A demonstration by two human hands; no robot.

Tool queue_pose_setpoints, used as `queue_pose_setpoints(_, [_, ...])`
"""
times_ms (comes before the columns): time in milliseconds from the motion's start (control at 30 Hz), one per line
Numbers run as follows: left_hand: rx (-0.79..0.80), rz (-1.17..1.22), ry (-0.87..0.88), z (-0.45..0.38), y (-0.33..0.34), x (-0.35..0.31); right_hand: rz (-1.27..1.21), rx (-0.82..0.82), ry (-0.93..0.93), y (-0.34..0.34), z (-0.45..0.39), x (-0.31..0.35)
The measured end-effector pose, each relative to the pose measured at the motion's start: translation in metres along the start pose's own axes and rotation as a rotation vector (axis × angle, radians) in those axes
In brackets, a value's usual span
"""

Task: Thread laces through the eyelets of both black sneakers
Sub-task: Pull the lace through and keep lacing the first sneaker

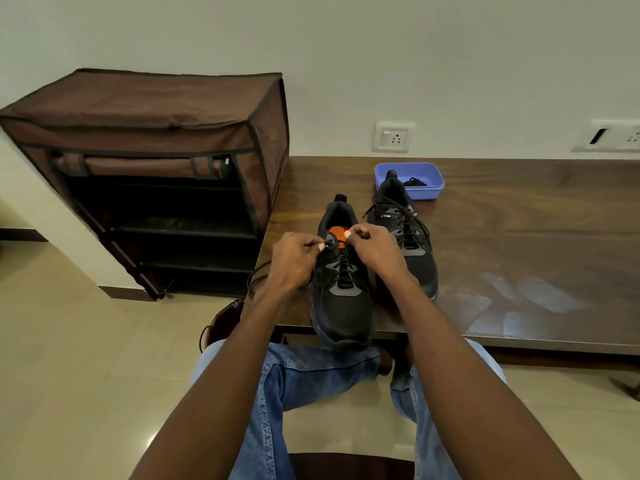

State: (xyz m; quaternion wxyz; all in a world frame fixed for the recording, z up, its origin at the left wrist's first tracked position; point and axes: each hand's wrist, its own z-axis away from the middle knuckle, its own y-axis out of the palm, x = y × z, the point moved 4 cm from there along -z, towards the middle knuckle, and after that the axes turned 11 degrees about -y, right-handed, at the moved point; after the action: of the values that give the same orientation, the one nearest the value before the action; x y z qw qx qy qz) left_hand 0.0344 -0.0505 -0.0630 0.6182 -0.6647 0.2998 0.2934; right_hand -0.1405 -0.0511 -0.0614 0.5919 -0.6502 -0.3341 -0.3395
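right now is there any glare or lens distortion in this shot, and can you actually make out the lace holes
Head view: pale glare patches sit on the wooden table at right; the wide-angle lens bows the fabric shoe rack and the table edge. The near sneaker is sharp enough, but black laces on black fabric hide the eyelets, and the left hand and right hand cover the top ones.

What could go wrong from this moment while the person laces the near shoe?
1. The near sneaker has its toe past the table edge, so a strong pull may drag it off.
2. The left hand and right hand pinch the lace by small tips, which may slip.
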Motion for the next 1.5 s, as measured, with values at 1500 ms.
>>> queue_pose_setpoints(1500, [0.382,0.553,-0.068,0.063,-0.021,-0.047,-0.924,0.011,-0.017,-0.062,0.081,0.071])
